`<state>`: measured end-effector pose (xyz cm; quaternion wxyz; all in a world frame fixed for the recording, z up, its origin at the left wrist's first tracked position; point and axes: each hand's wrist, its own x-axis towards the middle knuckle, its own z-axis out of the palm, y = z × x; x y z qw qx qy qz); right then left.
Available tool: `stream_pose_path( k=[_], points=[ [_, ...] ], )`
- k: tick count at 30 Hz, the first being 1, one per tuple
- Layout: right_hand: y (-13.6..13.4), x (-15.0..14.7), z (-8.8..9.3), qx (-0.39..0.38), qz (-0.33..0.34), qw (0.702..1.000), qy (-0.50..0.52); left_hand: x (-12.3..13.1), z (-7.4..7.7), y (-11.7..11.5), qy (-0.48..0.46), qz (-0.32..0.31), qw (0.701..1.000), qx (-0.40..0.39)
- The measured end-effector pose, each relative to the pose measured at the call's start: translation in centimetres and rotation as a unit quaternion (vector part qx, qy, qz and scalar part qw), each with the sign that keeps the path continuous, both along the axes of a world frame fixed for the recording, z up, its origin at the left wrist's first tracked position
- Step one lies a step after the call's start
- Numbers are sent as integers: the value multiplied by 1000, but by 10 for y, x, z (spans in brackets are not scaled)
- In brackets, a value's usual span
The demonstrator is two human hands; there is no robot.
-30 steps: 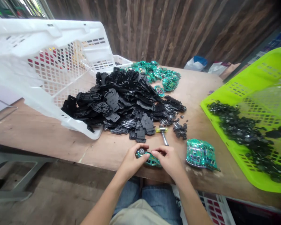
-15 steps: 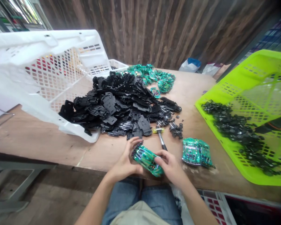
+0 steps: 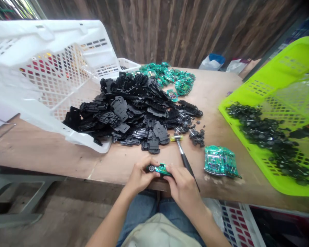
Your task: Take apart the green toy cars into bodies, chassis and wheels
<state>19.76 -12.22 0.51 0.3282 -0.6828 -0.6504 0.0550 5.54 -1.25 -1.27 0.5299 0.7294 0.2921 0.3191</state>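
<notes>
Lowered from its tilt, glossy green plastic toy car (image 3: 161,169) lies left-right, left hand (image 3: 138,178) and right hand (image 3: 182,183) clamping its ends.

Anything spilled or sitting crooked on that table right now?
Yes: the white lattice plastic crate lies tipped on its side, and a heap of black plastic chassis plates spreads from its mouth across the wooden table. The lime-green plastic basket also sits tilted. The left hand and right hand grip a small green toy car.
</notes>
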Motion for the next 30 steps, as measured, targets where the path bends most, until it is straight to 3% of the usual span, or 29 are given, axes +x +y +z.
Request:
stream_pose_path(
  k=[4,8,13,16,20,24,27,30],
  points=[
    [5,-1,-7,17,-39,998,42,2,2,5,7,0,1000,13],
    [12,6,-5,0,-49,992,113,5,16,-5,36,8,996,81],
    [33,10,-7,99,-152,983,-20,14,34,-33,36,129,984,115],
    [38,12,-4,41,-163,985,-26,19,33,-31,48,157,984,71],
    [18,22,1,-80,-218,971,-61,23,22,-8,93,116,989,-10],
    [-5,33,-3,-151,-273,939,-144,27,12,7,130,100,986,-14],
    [-18,40,-1,-168,-287,942,-54,31,7,10,145,98,984,-28],
    [-47,39,2,-114,-278,947,112,34,5,11,149,102,983,-35]
  ],
)
